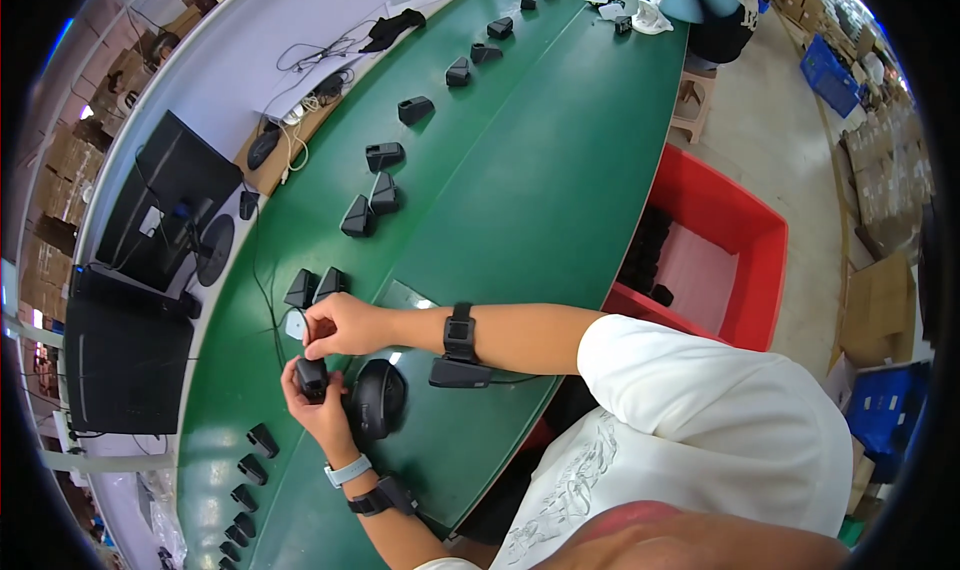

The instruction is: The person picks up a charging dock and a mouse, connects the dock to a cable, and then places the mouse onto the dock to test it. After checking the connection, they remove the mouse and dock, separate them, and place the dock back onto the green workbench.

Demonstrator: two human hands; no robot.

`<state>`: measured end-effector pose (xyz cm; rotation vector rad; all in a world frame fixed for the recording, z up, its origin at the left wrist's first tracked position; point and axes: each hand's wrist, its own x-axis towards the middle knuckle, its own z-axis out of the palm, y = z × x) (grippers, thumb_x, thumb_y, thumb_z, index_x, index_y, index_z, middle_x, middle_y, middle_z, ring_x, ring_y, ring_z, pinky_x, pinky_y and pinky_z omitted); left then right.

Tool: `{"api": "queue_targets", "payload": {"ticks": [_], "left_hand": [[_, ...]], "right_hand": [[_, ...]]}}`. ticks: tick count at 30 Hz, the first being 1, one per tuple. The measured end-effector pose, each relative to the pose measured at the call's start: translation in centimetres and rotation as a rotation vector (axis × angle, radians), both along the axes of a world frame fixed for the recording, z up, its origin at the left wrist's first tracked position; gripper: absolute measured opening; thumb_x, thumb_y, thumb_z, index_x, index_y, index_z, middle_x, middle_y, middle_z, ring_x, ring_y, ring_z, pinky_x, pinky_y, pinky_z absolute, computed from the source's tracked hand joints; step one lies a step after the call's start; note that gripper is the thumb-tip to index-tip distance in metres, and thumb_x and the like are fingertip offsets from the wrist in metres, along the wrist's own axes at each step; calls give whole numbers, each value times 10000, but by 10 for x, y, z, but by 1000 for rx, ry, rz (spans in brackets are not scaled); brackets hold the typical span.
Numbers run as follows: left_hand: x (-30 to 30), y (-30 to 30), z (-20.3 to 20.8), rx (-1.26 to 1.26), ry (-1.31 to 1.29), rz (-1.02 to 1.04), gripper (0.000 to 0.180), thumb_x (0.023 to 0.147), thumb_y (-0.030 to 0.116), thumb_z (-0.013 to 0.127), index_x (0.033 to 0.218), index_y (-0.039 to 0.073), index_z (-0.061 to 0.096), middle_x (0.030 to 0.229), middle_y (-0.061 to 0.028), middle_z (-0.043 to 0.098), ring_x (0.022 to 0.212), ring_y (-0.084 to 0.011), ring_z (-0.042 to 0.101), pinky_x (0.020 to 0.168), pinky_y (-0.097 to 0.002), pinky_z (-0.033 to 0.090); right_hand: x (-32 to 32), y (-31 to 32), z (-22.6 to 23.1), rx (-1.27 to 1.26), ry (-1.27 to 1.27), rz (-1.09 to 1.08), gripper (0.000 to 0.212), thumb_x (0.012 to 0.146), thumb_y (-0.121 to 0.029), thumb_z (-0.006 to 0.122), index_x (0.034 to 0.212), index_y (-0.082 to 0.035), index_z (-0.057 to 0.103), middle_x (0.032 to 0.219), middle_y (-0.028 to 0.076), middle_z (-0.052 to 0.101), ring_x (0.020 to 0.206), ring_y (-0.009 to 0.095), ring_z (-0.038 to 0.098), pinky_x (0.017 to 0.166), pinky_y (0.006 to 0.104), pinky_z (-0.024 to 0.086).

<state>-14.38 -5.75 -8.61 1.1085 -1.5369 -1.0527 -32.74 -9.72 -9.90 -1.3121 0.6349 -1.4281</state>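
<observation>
gripping a small black device (311, 377) from below, the left hand (312, 400) curls its fingers around it just above the green counter (540, 180), near the counter's left edge. the right hand (340, 327) comes in from the right and pinches at the top of the same device, fingertips pressed together on it, so both hands meet over it. each wrist carries a band: a pale watch and a black strap on the left forearm, a black strap with a dark block hanging from it on the right.

just beside the hands, to the right of the left one, a rounded black mouse-like object (377, 398) lies on the counter. a small white piece (296, 324) sits right behind the right hand's fingers, with a thin black cable running past it. two black wedge-shaped parts (315, 286) stand close together just beyond that, and more of the same parts trail away along the counter toward the far end in a loose line. a row of similar small black parts (250, 465) lies along the counter's near left edge.

left of the counter, on a pale shelf, two dark monitors (150, 270) are seen from above. to the right, beside the counter, a red bin (745, 240) holds some dark items at its left side. cardboard boxes and blue crates stand on the floor further right.
</observation>
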Motion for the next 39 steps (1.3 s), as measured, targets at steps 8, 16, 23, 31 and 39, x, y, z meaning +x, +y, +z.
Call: {"api": "queue_targets", "payload": {"ticks": [8, 16, 23, 31, 39], "left_hand": [[2, -1, -7, -110, -85, 42, 498, 787, -68, 775, 1233, -2, 565, 1115, -60, 591, 981, -143, 565, 883, -281, 490], [11, -2, -14, -176, -149, 80, 485, 782, -41, 792, 1215, -3, 575, 1103, -39, 574, 1010, -144, 548, 902, -283, 473], [7, -4, -13, -148, -75, 8, 488, 803, -21, 790, 1234, 6, 563, 1115, -30, 561, 1000, -144, 544, 896, -262, 468], [-4, 6, -4, -213, -185, 17, 513, 808, 0, 792, 1257, -1, 545, 1132, -41, 545, 1040, -145, 530, 917, -265, 458], [4, -2, -9, -44, 91, 55, 347, 952, 63, 704, 1231, 32, 499, 946, -42, 620, 769, -92, 584, 651, -231, 474]], "right_hand": [[-4, 6, 8, 0, 158, -51, 214, 773, -145, 841, 843, 12, 714, 821, 75, 743, 746, 132, 695, 710, 290, 560], [1, 8, 8, -11, 151, -9, 201, 770, -141, 820, 848, 10, 715, 784, 82, 737, 713, 135, 684, 679, 294, 547], [-3, 9, 9, -43, 183, -42, 189, 784, -145, 809, 851, 8, 721, 780, 78, 731, 723, 124, 680, 694, 288, 541], [-10, 2, 5, 11, 136, 112, 166, 820, -125, 818, 884, 2, 731, 843, 46, 731, 766, 97, 665, 725, 270, 532], [-4, 8, 4, -20, 298, -41, 385, 770, -275, 890, 953, -33, 652, 824, 42, 652, 777, 154, 609, 709, 324, 504]]}}
